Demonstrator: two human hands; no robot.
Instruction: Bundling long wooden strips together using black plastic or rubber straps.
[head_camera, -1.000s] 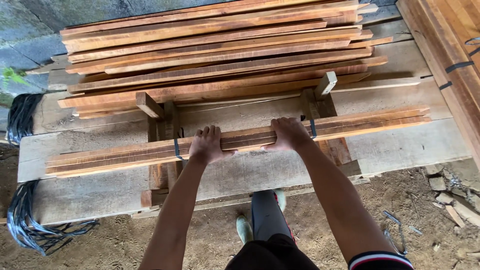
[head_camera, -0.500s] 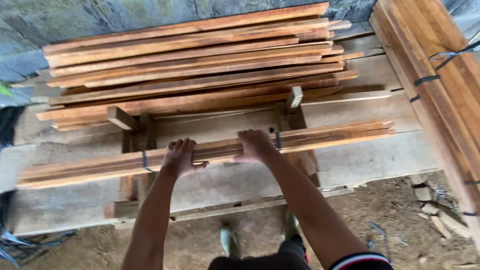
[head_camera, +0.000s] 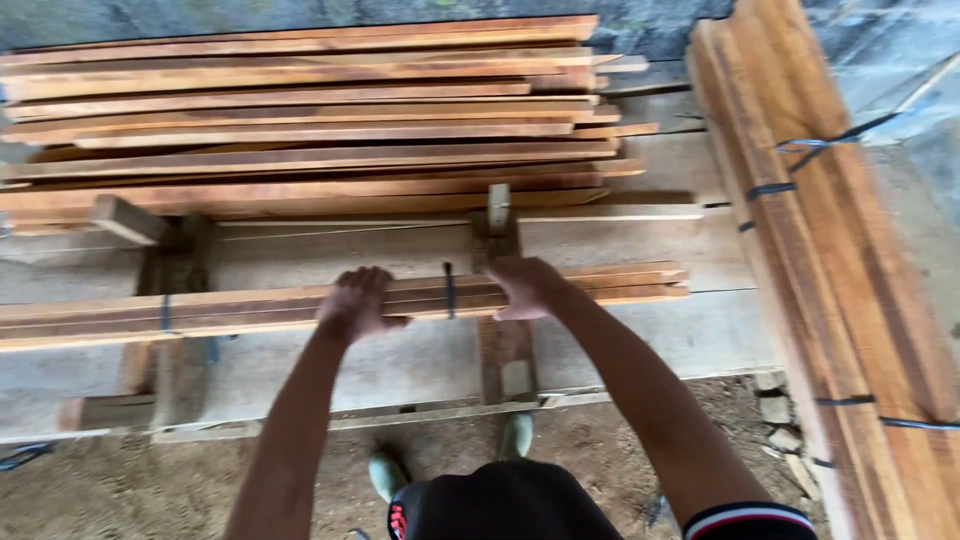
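Observation:
A long bundle of thin reddish wooden slats (head_camera: 620, 285), tied with dark straps, lies crosswise on two wooden supports (head_camera: 505, 340). My left hand (head_camera: 357, 303) grips the bundle near its middle, fingers curled over the top. My right hand (head_camera: 525, 287) holds the same bundle a little to the right, just past a dark strap (head_camera: 450, 290). Both arms are stretched forward. The bundle's left end runs out of view.
A stack of loose slats (head_camera: 300, 120) lies behind on pale wide boards (head_camera: 640, 340). Another strapped bundle of planks (head_camera: 830, 260) runs along the right side. Dirt ground with small wood scraps (head_camera: 775, 410) and my green boots (head_camera: 385, 475) are below.
The view has shifted rightward, so the bundle and stack sit further left in frame. Both hands have stayed gripping the bundle at about the same spots.

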